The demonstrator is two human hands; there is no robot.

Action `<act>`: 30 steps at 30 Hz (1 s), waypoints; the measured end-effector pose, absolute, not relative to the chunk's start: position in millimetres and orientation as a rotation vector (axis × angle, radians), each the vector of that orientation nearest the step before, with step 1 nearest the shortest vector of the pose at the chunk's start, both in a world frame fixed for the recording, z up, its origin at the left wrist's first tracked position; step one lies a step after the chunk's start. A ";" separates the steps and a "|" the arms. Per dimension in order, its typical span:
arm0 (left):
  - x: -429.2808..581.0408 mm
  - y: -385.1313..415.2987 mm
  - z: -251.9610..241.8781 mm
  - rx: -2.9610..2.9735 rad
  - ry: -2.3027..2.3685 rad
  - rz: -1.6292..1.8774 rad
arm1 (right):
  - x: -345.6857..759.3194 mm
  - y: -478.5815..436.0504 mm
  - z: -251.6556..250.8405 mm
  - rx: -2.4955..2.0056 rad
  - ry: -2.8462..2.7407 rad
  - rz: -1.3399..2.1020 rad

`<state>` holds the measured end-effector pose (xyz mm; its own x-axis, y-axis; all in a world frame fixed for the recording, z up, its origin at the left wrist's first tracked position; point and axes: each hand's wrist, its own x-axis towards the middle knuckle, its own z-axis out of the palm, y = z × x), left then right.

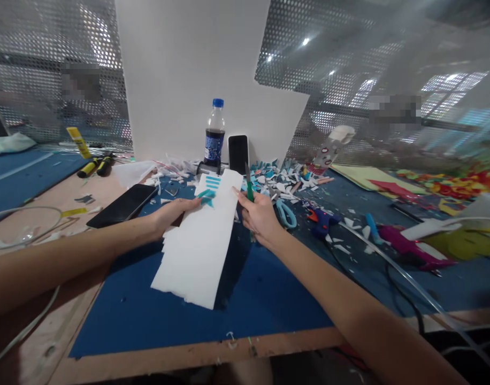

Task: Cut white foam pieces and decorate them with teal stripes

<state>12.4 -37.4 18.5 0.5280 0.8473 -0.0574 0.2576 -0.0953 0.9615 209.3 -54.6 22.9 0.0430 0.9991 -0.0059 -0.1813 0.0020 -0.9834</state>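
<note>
White sheet [199, 248] held over a blue mat [269, 299] by 2 hands.
A trimming or fitting step seems to be in hand; steady support appears called for next. The smooth, ragged-edged sheet, marked with flat teal strips [212, 183], is pinched by the left hand [176, 212]; a slim green-handled tool [250, 191], dark tip upward, is grasped by the right hand [261, 218], fingertips at the sheet's edge.
</note>
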 end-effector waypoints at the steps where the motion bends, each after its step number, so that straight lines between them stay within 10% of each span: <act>1: 13.2 -38.7 18.6 1.587 0.959 0.656 | 207.3 -55.6 21.4 -1.080 -1.046 1.262; 30: 13.9 -39.9 6.8 1.303 0.733 0.720 | 203.7 -56.4 18.4 -0.952 -1.042 1.556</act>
